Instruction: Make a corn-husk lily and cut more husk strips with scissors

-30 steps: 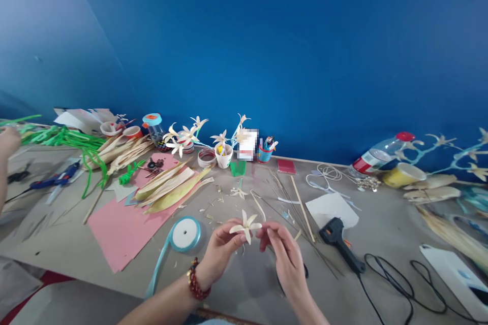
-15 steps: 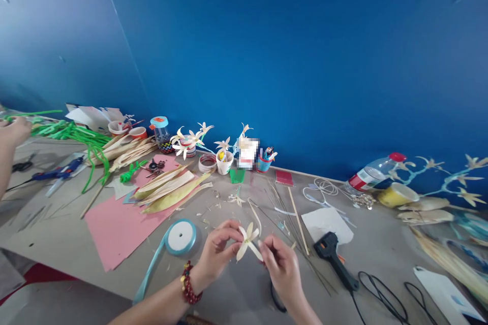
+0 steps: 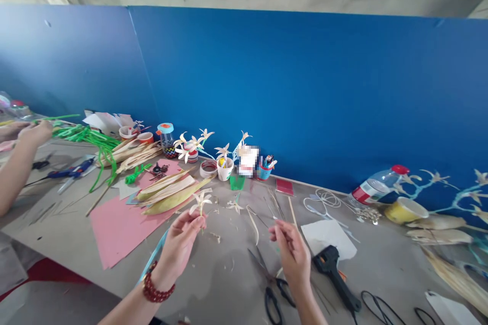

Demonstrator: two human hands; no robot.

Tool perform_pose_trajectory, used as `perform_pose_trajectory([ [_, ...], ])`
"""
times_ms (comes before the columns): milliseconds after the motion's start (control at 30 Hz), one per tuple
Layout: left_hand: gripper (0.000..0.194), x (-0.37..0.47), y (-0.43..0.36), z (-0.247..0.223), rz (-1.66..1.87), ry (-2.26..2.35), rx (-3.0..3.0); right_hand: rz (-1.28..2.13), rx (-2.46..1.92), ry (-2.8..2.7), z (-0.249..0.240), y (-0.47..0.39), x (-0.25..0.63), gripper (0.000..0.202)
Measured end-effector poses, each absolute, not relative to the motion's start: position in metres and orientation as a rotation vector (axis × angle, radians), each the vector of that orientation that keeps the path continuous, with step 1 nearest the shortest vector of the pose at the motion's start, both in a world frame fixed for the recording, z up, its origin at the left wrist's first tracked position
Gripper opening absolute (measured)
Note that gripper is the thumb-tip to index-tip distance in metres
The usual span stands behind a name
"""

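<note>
Between its fingertips my left hand (image 3: 183,236) pinches the stem of a cream husk flower (image 3: 201,203), held upright. A red bead bracelet is on that wrist. My right hand (image 3: 290,246) is apart from it, thumb and index finger pinched together; whatever small pale bit shows at their tips is too small to name. Black-handled scissors (image 3: 271,280) lie on the table, blades partly spread, left of the right wrist. Another husk flower (image 3: 235,205) rests flat beyond, with a curved husk strip (image 3: 253,226) nearby.
A black glue gun (image 3: 337,277) and white paper (image 3: 328,236) lie at right. At left are pink paper (image 3: 124,228), corn husks (image 3: 168,193) and green stems (image 3: 89,137). Cups and a bottle (image 3: 377,187) line the blue wall. Another person's hands work at far left.
My hands have moved apart; the flower went left and up with my left hand, and my right hand let go of it. The view tilted up slightly, and the scissors now show.
</note>
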State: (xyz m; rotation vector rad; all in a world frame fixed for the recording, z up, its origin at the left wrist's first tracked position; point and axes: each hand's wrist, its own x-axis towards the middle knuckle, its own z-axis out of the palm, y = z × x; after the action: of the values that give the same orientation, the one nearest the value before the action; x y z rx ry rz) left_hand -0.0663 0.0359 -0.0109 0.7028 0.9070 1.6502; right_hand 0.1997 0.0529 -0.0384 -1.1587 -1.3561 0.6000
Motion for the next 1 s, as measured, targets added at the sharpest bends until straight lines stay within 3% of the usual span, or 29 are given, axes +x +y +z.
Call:
perform_pose_trajectory([
  [233,0.019,-0.046,0.032,-0.018,1.364,1.047,1.075,0.784,-1.056,-1.510,-0.038,0.038,0.181,0.025],
  [400,0.023,-0.016,0.040,-0.011,1.231,0.940,1.117,0.731,-1.066,-1.609,-0.040,0.032,0.178,0.031],
  [667,0.019,0.014,0.049,-0.027,1.200,0.719,1.019,0.813,-0.986,-1.622,-0.043,0.029,0.168,0.016],
  [1000,0.024,0.018,0.051,-0.053,1.231,0.735,0.963,1.114,-1.050,-1.400,-0.048,0.037,0.169,0.031],
])
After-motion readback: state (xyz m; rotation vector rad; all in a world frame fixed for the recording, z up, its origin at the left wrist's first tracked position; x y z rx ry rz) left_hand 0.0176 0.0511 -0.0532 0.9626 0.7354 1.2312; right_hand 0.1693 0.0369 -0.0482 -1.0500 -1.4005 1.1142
